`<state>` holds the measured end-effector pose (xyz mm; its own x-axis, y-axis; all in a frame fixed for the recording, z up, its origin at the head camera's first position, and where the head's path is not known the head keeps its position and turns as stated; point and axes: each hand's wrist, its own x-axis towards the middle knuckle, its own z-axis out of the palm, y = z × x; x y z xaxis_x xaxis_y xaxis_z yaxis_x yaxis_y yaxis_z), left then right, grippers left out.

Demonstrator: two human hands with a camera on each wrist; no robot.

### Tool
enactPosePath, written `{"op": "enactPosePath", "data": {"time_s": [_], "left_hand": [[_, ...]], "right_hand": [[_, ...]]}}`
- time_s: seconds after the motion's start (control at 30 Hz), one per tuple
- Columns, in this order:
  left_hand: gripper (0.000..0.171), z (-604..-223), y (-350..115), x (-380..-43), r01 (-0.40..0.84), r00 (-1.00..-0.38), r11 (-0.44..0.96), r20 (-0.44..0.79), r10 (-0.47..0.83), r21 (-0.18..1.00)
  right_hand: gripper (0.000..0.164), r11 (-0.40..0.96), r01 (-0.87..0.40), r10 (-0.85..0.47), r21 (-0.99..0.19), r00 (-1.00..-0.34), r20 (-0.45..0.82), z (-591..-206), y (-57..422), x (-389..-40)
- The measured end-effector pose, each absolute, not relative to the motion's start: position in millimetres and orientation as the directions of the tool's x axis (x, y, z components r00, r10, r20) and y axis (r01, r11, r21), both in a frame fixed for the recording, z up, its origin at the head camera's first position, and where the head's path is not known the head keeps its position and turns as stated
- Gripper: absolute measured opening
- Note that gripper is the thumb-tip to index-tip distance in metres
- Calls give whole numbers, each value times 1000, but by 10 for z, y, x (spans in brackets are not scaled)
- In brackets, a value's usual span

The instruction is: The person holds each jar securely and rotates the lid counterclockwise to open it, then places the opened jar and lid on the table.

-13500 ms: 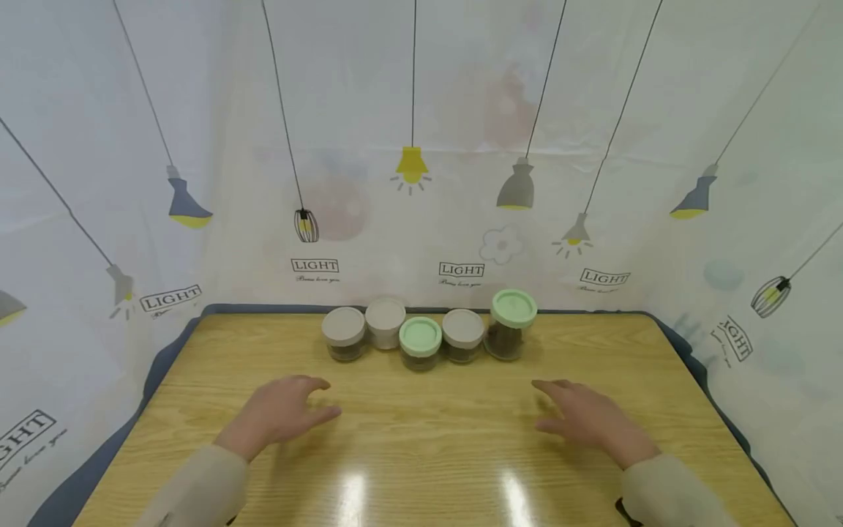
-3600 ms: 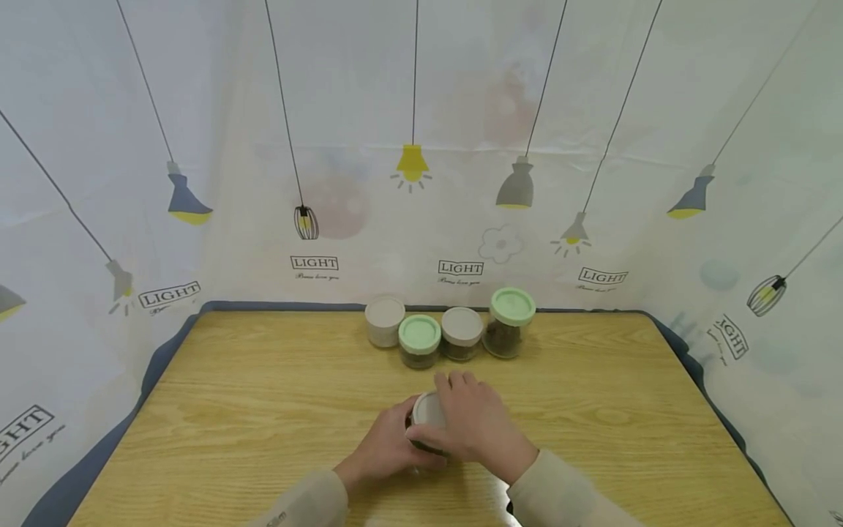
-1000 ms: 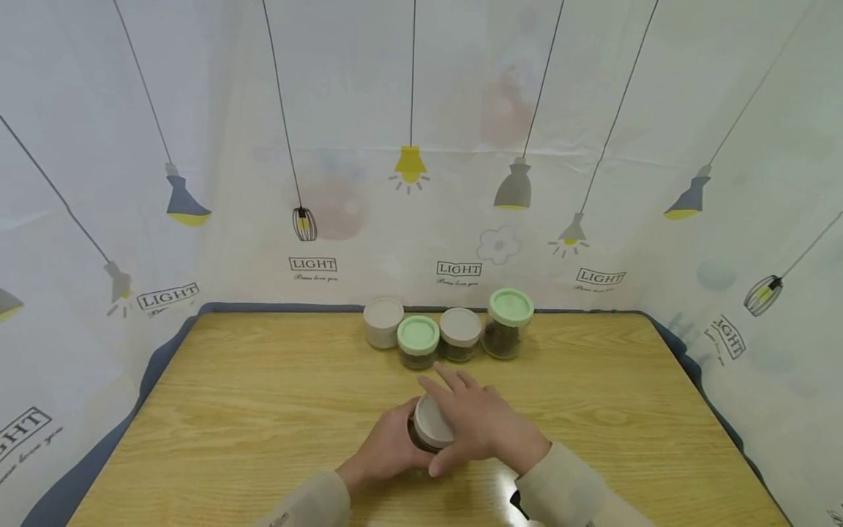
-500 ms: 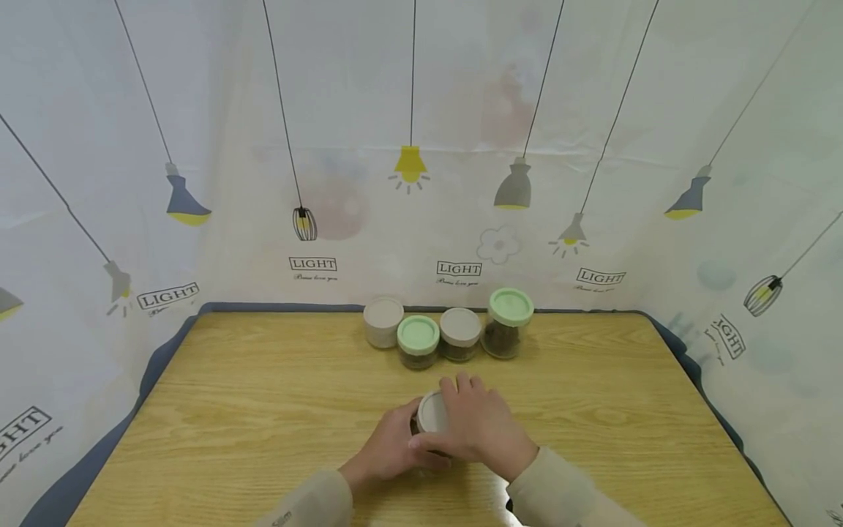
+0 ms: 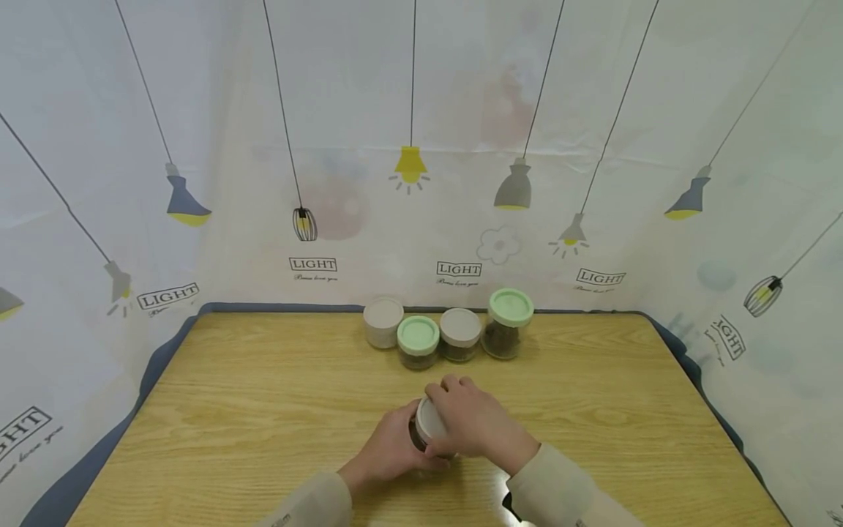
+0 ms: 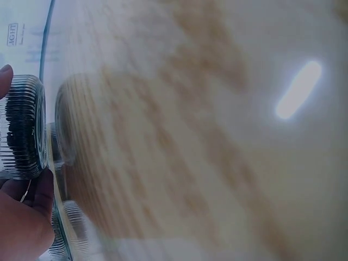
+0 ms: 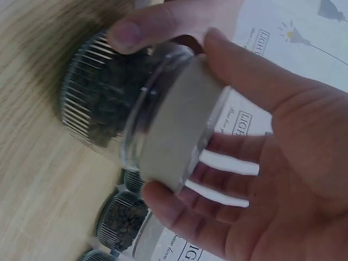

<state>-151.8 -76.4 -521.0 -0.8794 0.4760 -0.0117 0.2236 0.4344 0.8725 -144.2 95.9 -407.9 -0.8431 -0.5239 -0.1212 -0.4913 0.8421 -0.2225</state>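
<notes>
A ribbed clear glass jar with dark pieces inside is tilted above the wooden table. My left hand grips its body, thumb on one side and fingers on the other. The jar's grey-beige lid is held at its edge by my right hand, thumb and fingertips around the rim. In the right wrist view a strip of clear glass neck shows beside the lid; whether the lid is loose I cannot tell. In the left wrist view the jar base faces the table, which reflects it.
Near the table's back edge stand a pale jar with a beige lid, a short green-lidded jar, a short beige-lidded jar and a taller green-lidded jar. Behind them hangs a lamp-printed curtain.
The leftmost jar of the row was brought to the front middle between both hands. Over the last second the right hand spread its fingers, then regripped and turned on the lid.
</notes>
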Motion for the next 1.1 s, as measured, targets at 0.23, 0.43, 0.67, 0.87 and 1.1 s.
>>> {"op": "enactPosePath", "data": {"time_s": [0.23, 0.43, 0.67, 0.87, 1.1], "left_hand": [[91, -5198, -752, -1507, 216, -881, 436, -17, 472, 874], [92, -5178, -766, -1498, 205, -885, 441, -27, 465, 874], [90, -5169, -777, -1499, 245, -885, 438, 15, 466, 865], [91, -5167, -758, -1494, 253, -877, 415, 26, 480, 874], [87, -5154, -737, -1498, 252, -876, 416, 23, 482, 874]], "right_hand": [[75, 772, -586, -626, -245, -767, -141, -4082, 986, -1478], [89, 768, -573, -630, -287, -758, -170, -4075, 991, -1478], [97, 868, -448, -478, -215, -870, -116, -4081, 967, -1435], [96, 918, -341, -371, -203, -918, -138, -4107, 927, -1373], [81, 915, -370, -391, -161, -911, -128, -4136, 912, -1368]]}}
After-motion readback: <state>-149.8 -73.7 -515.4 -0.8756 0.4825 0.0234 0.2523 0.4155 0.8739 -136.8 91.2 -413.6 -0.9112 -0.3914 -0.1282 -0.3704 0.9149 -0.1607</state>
